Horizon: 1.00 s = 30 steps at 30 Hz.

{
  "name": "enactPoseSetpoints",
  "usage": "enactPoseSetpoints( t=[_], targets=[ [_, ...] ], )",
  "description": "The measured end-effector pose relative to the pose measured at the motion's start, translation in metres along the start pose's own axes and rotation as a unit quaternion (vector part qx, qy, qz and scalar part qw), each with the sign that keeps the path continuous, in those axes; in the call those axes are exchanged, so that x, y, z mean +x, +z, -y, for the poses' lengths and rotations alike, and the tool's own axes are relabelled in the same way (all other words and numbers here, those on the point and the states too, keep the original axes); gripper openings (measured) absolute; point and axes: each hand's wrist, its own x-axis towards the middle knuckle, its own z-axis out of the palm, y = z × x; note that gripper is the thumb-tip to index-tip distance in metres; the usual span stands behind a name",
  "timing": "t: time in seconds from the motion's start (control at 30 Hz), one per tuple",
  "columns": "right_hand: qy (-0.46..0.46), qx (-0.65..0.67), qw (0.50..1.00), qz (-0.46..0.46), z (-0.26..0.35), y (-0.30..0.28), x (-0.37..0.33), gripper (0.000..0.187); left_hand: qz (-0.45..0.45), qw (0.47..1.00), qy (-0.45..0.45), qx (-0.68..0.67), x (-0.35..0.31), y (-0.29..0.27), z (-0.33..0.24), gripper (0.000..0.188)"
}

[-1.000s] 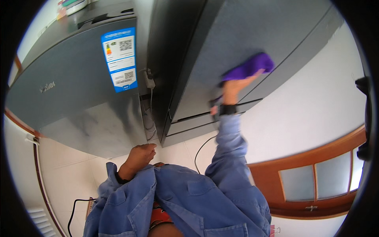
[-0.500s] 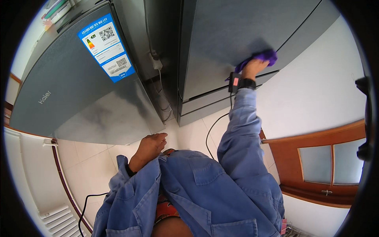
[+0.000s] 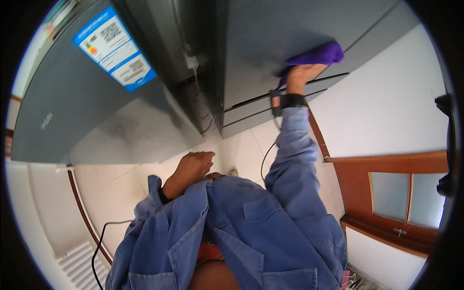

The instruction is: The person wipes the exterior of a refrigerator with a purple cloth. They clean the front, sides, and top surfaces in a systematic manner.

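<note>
My right hand presses a purple cloth against the grey door of a tall refrigerator. Most of its fingers are hidden by the cloth, which bunches up beyond the knuckles. A dark strap and a small black box with a cable sit at that wrist. My left hand hangs in front of my body, away from both appliances. Its fingers are loosely bent and a little apart, with nothing in them.
On the left stands a second grey appliance bearing a blue-and-white label. A power cord and white plug block hang in the gap between the two. A white wall and wooden door are at right, a white radiator at lower left.
My right hand and the purple cloth have shifted slightly, with more of the cloth showing spread above the hand. My left hand has moved a little up and right. The head view has shifted slightly.
</note>
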Motion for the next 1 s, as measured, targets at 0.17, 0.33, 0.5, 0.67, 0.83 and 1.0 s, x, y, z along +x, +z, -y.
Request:
enactPoseSetpoints(
  t=[0.17, 0.33, 0.5, 0.67, 0.83, 1.0],
  targets=[
    [0.253, -0.073, 0.964, -0.029, -0.055, -0.02, -0.051, 0.044, -0.029, 0.999, -0.011, -0.033, -0.006, 0.008, 0.002, 0.025],
    [0.417, 0.281, 0.86, -0.086, -0.029, -0.03, -0.161, 0.046, 0.001, 1.0, -0.005, -0.01, -0.001, 0.023, 0.004, 0.019],
    [0.156, -0.094, 0.917, 0.355, 0.066, -0.084, -0.197, 0.046, 0.026, 1.0, -0.005, -0.014, 0.004, 0.036, -0.006, 0.021],
    [-0.113, -0.044, 0.898, 0.423, 0.148, -0.058, -0.151, 0.041, 0.049, 0.997, -0.054, -0.018, -0.009, 0.035, -0.008, 0.027],
    [-0.436, -0.125, 0.791, 0.412, 0.163, 0.013, -0.109, 0.029, 0.05, 0.994, -0.099, -0.015, -0.024, 0.035, -0.003, 0.028],
    [-0.529, -0.295, 0.565, 0.561, 0.101, 0.031, -0.162, 0.029, 0.001, 0.993, -0.116, -0.032, -0.029, 0.038, 0.014, 0.03]
  ],
)
